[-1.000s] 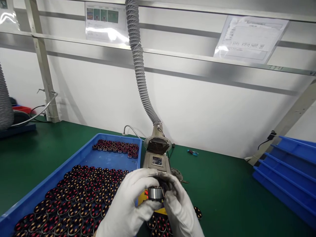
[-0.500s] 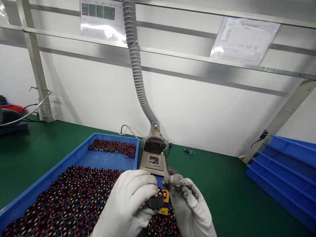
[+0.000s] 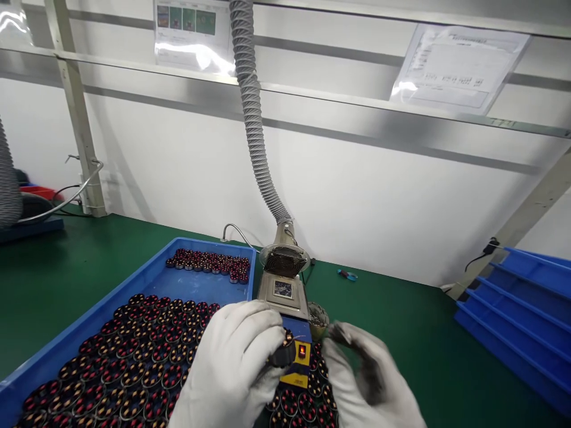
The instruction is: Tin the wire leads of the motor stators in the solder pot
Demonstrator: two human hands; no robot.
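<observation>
From where I stand, the left hand (image 3: 236, 353) grips a small dark ring-shaped part (image 3: 284, 355) between thumb and fingers, in front of the blue-and-yellow box (image 3: 295, 379) and above the table (image 3: 388, 309). The right hand (image 3: 372, 377) is curled beside it, thumb and forefinger close together; I cannot tell whether they pinch anything. The part looks light and stiff, its rim perhaps slick under gloves. I'd hold it by the outer wall, sparing the likely delicate inside.
</observation>
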